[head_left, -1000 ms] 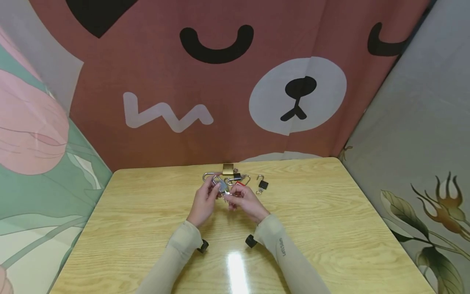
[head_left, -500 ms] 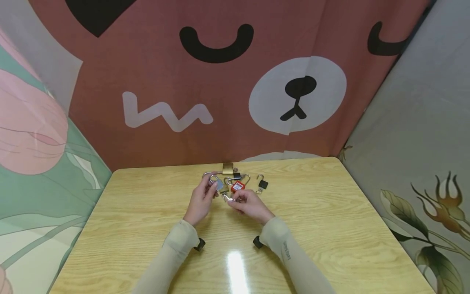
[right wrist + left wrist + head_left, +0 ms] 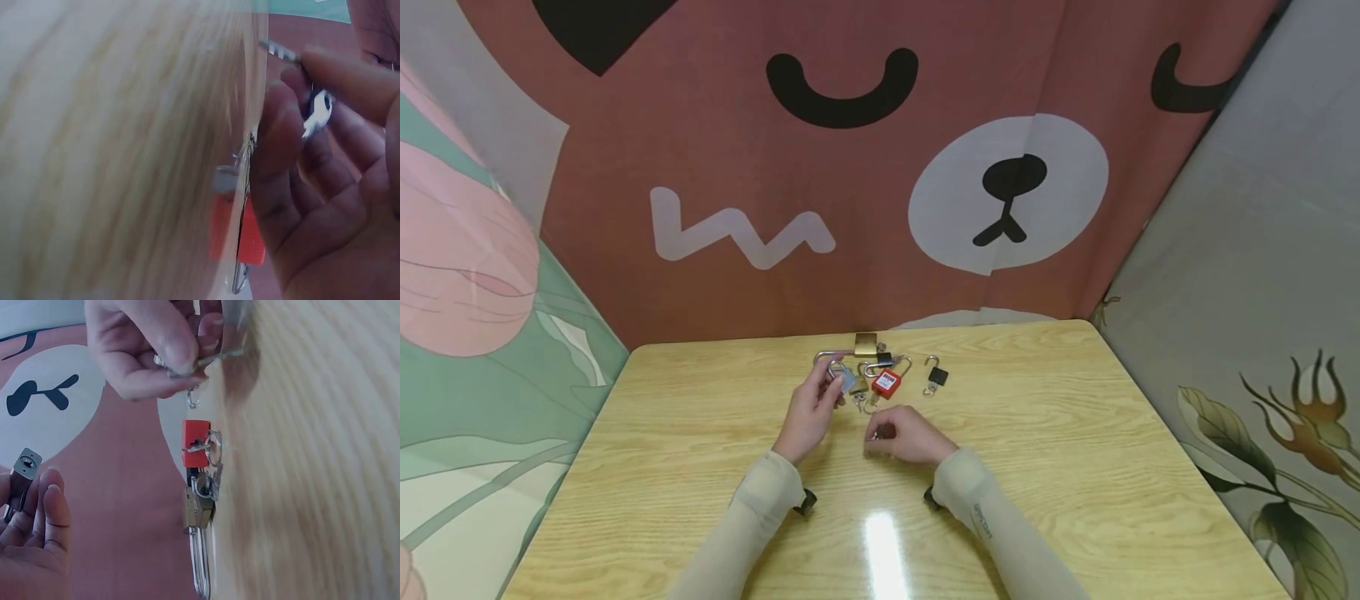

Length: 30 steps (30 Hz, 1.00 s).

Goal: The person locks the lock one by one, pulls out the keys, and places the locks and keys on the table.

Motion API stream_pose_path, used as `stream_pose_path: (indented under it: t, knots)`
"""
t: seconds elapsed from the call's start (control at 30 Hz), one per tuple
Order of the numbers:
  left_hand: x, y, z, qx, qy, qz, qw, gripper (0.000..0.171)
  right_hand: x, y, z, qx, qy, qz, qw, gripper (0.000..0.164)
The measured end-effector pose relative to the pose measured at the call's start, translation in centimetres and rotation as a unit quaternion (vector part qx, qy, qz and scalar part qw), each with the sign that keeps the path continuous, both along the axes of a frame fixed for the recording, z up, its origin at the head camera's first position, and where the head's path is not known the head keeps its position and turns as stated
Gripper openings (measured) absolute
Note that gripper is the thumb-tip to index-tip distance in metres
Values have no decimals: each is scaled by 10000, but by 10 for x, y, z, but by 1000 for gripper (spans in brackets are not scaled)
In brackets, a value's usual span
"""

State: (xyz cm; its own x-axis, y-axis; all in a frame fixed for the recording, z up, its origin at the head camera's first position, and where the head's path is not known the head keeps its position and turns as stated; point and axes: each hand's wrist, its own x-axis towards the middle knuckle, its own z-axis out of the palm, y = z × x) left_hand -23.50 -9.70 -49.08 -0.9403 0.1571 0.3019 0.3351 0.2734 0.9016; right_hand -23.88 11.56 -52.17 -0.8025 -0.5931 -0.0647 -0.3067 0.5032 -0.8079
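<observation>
My left hand (image 3: 807, 414) holds a blue-grey padlock (image 3: 847, 381) by its body, its shackle upward in the head view. In the left wrist view the underside of this padlock (image 3: 25, 464), with a round keyhole, faces out above the fingers. To the right and nearer the body, my right hand (image 3: 912, 433) pinches a small metal key (image 3: 281, 51) between thumb and forefinger. Its toothed blade sticks out past the fingertips, and a second shiny metal piece (image 3: 320, 114) hangs inside the hand. Key and padlock are apart.
Beyond the hands lie a red padlock (image 3: 886, 383), a small brass padlock (image 3: 859, 385) with keys, and a large brass padlock (image 3: 866, 344) with a long shackle. Two black padlocks are there too, one (image 3: 937, 377) farther right. A printed curtain (image 3: 737, 292) hangs behind the wooden table (image 3: 700, 450).
My right hand has drawn back from the padlock toward the body with the key, uncovering the red padlock. My left hand has shifted slightly left, still holding the blue-grey padlock.
</observation>
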Motion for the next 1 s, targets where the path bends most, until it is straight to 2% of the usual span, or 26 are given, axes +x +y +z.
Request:
stream_pose_path:
  t: [0.17,0.27,0.4,0.57,0.7,0.83,1.0]
  knots:
    - [1,-1,-1,-96,-31,19,9999,38,1,0,0,313,380,333,9982,6]
    - [2,-1,-1,-130,-2,-2,9999,39,1,0,0,382,387,442,9975,13]
    - [3,-1,-1,-209,-11,-36,9998,40,2,-1,2,422,398,421,9974,17]
    - [3,0,-2,-289,-88,-54,9995,41,2,-1,3,386,752,337,9959,16]
    - [3,0,-3,-313,-141,-114,9993,47,2,0,6,28,994,-25,9950,22]
    - [3,1,-5,-453,-217,-202,9985,53,1,-1,11,-570,1249,-518,9892,36]
    - [3,3,-7,-617,-363,-418,9966,56,2,-2,18,-1088,1129,-703,9851,58]
